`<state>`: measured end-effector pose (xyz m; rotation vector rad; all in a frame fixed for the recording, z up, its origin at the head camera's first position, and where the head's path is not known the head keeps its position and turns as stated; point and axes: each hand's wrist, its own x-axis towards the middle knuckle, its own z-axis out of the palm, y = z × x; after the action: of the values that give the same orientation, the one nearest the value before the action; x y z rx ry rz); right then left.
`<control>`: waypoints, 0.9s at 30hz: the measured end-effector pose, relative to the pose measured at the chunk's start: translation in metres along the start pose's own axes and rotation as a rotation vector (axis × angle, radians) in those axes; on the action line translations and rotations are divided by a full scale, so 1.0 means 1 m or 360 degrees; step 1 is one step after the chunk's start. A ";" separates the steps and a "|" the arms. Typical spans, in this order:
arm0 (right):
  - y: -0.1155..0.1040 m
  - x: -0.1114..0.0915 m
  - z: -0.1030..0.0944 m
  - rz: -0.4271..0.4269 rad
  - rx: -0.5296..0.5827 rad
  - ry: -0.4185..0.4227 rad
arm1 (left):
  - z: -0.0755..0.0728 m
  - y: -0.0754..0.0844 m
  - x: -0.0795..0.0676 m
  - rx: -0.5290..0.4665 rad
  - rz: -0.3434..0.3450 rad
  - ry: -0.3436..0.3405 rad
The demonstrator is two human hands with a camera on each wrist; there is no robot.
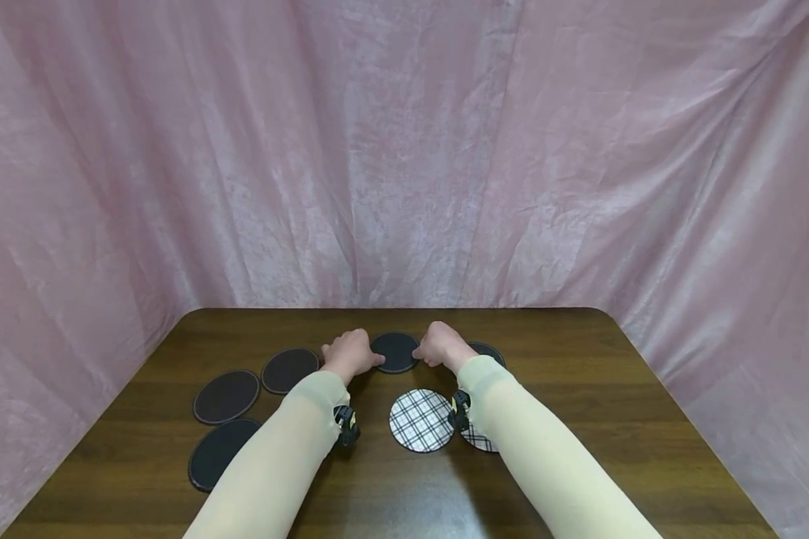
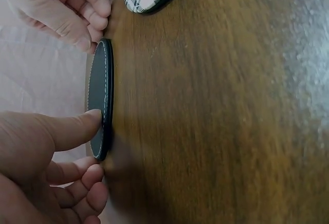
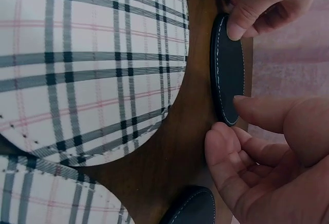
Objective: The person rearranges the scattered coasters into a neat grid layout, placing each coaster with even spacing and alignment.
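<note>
Both hands are at a round black coaster (image 1: 395,352) with pale stitching round its rim, near the table's far edge. My left hand (image 1: 353,353) pinches its left side; in the left wrist view the thumb (image 2: 85,126) lies on the face and the fingers curl at the edge. On the opposite side my right hand (image 1: 441,344) pinches the rim, with thumb (image 3: 257,111) on top and index fingertip at the edge below. Nearer me lies a white plaid coaster (image 1: 421,421). A second plaid one (image 1: 477,439) is partly hidden by the right forearm.
Three dark coasters lie on the left: one beside the left hand (image 1: 290,371), a second one (image 1: 226,397) farther left, and a black one (image 1: 221,454) nearer me. Another dark coaster (image 1: 491,352) shows behind the right wrist. A pink curtain (image 1: 404,150) hangs behind the wooden table (image 1: 613,419).
</note>
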<state>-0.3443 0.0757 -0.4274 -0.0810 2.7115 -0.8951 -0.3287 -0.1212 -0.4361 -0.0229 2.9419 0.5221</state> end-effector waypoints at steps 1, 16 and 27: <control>0.000 -0.001 0.000 0.0002 0.0016 -0.0002 | 0.000 0.000 -0.001 -0.0005 -0.0002 -0.0002; 0.008 0.005 -0.002 0.0104 0.0237 0.0037 | 0.000 0.009 -0.006 -0.0077 0.0002 -0.0001; 0.004 -0.007 -0.007 -0.0009 0.0203 0.0205 | -0.002 0.014 -0.011 -0.0159 0.0033 0.0058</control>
<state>-0.3391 0.0838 -0.4230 -0.0046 2.7638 -1.1082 -0.3186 -0.1085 -0.4275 -0.0138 2.9512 0.6781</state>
